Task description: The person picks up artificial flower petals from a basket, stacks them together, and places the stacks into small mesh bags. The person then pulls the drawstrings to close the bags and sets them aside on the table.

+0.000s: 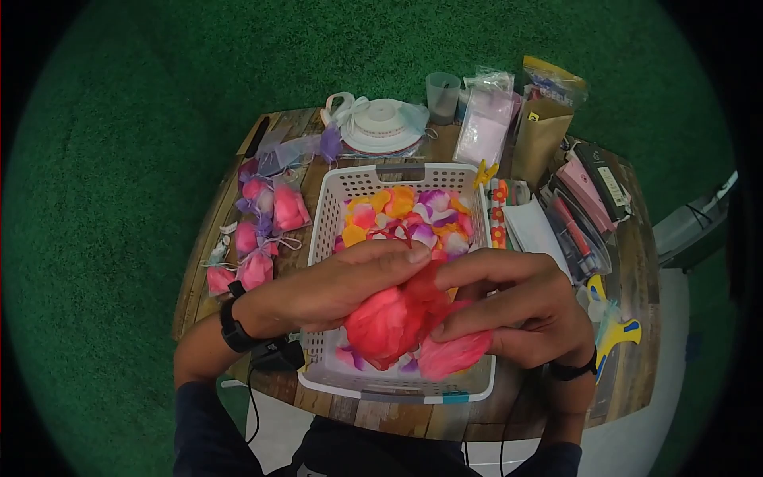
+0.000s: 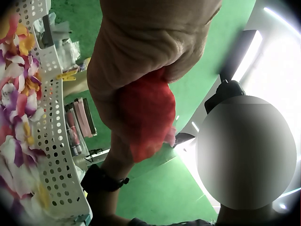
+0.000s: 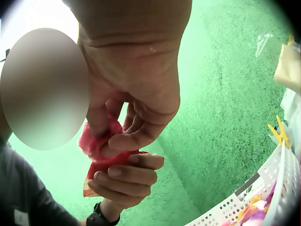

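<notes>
- Head: your left hand (image 1: pixel 346 285) curls round a red sheer pouch (image 1: pixel 388 330) above the white basket (image 1: pixel 342 184) of loose petals (image 1: pixel 401 200); your right hand (image 1: pixel 524 306) pinches a pink petal bunch (image 1: pixel 455 356) beside the pouch. Filled pouches (image 1: pixel 289 208) lie left of the basket, a ribbon spool (image 1: pixel 377 119) beyond it.
- Left wrist: your left fingers wrap the pouch; a yellow clip (image 2: pixel 67 76) sits on the basket's rim.
- Right wrist: your right thumb and fingers, nearly closed, grip the bunch against the pouch.

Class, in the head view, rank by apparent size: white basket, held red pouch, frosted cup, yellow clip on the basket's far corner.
1. White basket
2. Red pouch, though nearness to the camera may enlarge it
3. Frosted cup
4. Yellow clip
</notes>
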Demonstrator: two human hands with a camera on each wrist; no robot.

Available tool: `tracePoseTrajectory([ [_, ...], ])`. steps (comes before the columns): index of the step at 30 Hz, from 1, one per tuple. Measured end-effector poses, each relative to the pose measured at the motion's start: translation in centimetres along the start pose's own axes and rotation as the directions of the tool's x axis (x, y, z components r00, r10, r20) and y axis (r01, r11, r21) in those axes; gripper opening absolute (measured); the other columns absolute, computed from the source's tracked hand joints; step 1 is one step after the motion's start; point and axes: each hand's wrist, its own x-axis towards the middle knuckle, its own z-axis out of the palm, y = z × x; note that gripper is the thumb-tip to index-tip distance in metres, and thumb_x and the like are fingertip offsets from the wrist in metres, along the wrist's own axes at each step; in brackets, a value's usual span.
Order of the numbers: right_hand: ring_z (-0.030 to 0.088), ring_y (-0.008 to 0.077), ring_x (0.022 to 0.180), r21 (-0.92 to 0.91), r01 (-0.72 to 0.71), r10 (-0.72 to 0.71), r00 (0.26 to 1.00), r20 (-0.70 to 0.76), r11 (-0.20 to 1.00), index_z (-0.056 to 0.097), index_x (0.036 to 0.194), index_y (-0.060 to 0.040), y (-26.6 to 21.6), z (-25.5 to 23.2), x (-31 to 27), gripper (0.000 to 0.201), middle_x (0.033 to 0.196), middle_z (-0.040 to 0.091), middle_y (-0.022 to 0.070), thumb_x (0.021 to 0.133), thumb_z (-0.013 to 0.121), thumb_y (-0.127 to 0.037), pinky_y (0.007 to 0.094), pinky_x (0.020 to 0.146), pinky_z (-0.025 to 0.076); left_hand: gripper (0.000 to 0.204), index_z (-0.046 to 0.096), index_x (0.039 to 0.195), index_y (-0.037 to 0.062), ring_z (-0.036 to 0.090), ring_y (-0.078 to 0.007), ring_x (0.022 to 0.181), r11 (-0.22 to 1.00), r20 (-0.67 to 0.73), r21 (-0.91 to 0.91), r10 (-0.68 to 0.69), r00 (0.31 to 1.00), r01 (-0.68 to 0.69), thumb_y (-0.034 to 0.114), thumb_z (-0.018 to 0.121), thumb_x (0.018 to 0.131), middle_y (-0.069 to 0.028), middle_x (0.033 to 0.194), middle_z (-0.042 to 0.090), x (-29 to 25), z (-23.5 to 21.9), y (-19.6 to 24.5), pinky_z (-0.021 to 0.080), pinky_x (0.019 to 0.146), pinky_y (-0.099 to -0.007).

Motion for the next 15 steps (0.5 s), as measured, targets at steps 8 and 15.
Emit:
tracePoseTrajectory([
  [8, 0.068, 0.0232, 0.084, -0.187, -0.036, 0.038, 0.999, 0.008, 0.982, 0.075, 0.098, -0.0019, -0.2, -0.6, 0.0, 0.020, 0.103, 0.066, 0.0150, 0.078, 0.071, -0.006, 0.0295, 0.072, 0.053, 0.040, 0.052, 0.128, -0.0004, 0.060, -0.0111, 0.101, 0.999, -0.036, -0.030, 0.009, 0.999, -0.011, 0.031, 0.044, 0.105, -0.0078, 0.115, 0.062, 0.1, 0.7, 0.2, 0.051, 0.088, -0.0257],
  [15, 0.068, 0.0242, 0.086, -0.345, 0.010, -0.023, 0.999, -0.035, 0.938, 0.076, 0.095, -0.0047, -1.2, -0.5, -0.3, 0.030, 0.098, 0.067, 0.0123, 0.067, 0.069, 0.003, 0.0302, 0.069, 0.054, 0.018, 0.056, 0.109, 0.0046, 0.054, -0.0031, 0.091, 0.980, -0.036, 0.029, 0.200, 0.979, -0.199, 0.021, 0.049, 0.104, 0.0016, 0.102, 0.059, 0.5, -0.6, -1.0, 0.047, 0.080, -0.0205],
])
